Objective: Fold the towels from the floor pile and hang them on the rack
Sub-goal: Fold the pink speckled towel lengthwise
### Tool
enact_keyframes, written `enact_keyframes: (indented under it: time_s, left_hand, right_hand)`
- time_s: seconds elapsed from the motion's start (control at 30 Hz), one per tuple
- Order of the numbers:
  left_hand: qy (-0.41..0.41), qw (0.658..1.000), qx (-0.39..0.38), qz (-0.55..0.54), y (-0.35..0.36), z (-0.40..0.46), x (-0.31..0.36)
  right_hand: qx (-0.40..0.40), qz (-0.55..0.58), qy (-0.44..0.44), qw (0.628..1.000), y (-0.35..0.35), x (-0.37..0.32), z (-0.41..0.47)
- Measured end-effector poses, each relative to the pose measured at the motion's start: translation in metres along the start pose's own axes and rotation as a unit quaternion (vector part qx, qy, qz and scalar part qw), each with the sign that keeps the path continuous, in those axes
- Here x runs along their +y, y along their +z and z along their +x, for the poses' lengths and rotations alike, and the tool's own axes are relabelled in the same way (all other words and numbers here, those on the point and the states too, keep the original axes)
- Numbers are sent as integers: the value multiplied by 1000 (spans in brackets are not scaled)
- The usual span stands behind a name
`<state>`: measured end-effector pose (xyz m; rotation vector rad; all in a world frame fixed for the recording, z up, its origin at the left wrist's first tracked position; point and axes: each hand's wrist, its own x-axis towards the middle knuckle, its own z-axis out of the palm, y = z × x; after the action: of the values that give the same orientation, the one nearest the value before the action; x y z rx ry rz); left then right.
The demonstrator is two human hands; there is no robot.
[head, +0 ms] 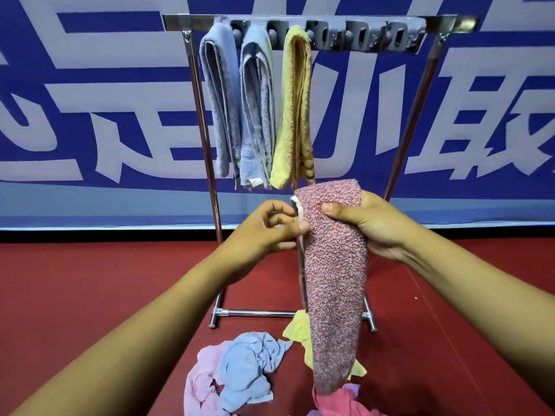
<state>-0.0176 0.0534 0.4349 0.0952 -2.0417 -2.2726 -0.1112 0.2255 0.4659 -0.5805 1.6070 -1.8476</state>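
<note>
Holding the folded pink towel (333,265) just below the rack (300,22), right grip (372,226) wrapped round it, left grip (270,228) pinching its edge, fold likely slipping open if either loosens.

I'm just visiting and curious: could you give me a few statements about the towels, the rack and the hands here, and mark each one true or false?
1. Three folded towels hang on the metal rack: two pale blue, one yellow terry towel. True.
2. Both hands hold a green towel. False: the left hand and right hand hold a folded speckled pink towel.
3. Crumpled towels lie on the red floor below the hands. True.
4. Every hook on the rack is taken. False: the hooks right of the yellow towel are bare.
</note>
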Motion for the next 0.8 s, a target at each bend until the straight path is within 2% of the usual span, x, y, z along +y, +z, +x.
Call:
enact_keyframes:
  time_s: [0.13,0.33,0.5,0.67,0.8]
  left_hand:
    - [9,990,-82,115,10,-5,-5]
    - [17,983,-107,150,12,-5,-12]
    - [2,953,-141,268,3,-6,-22]
    - [-41,966,-149,209,-2,-7,-28]
    - [-30,970,-156,183,-7,-9,-35]
  right_hand:
    - [-3,13,-4,1000,1,-1,-1]
    - [46,36,-28,998,0,-5,0]
    - [83,61,-34,994,-2,-7,2]
    - [87,109,-42,989,-4,-10,3]
    - [78,120,-46,989,-3,-13,5]
